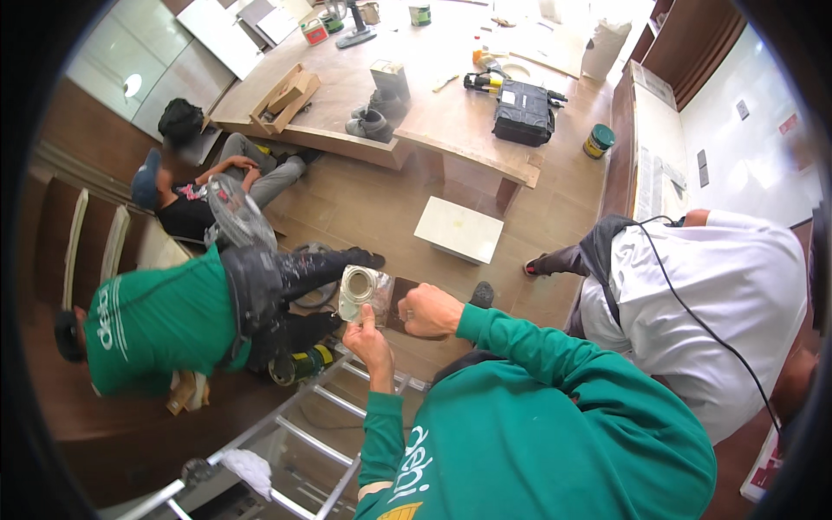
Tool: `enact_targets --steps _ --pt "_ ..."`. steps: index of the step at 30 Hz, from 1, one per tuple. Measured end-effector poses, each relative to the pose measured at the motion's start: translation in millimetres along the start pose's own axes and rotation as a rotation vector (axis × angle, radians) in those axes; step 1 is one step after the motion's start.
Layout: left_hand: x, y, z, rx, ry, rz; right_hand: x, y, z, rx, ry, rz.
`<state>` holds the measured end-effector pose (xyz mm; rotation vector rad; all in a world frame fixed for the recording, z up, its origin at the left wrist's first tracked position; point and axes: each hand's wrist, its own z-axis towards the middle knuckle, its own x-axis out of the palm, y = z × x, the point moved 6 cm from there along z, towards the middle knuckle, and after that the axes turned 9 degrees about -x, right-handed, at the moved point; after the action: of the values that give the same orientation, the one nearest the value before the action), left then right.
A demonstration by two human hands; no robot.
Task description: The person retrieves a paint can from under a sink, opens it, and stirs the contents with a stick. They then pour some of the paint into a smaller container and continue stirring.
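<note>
Plenty out of your sight here.
Your right hand [431, 310] is a closed fist and you can't tell what's inside. Your left hand [371, 342] covers the lower edge of the tin [361, 293]. The ladder [299, 442] runs off the bottom edge, its feet unseen. Items on the far table [451, 113] are too small to identify.

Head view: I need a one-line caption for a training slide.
From a ladder, left hand holds a clear plastic packet, right hand a fist beside it.
</note>
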<state>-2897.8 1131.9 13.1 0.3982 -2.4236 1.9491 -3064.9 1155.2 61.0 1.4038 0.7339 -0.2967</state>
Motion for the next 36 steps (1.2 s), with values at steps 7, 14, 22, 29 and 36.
enact_targets --steps 7,14,22,29,36 --pt "133 -32 96 -0.02 0.124 -0.03 -113 -95 40 0.019 -0.151 0.195" --pt "274 -29 198 0.06 0.362 0.141 -199 -153 76 0.027 -0.418 -0.022" --pt "420 18 282 -0.004 0.553 0.045 -318 -232 81 0.25 -0.697 0.187" --pt "516 102 336 -0.274 0.69 -0.077 -373 -300 88 0.486 -0.931 0.061" --pt "563 154 403 -0.493 0.583 -0.118 -393 -373 136 0.404 -0.876 -0.074"
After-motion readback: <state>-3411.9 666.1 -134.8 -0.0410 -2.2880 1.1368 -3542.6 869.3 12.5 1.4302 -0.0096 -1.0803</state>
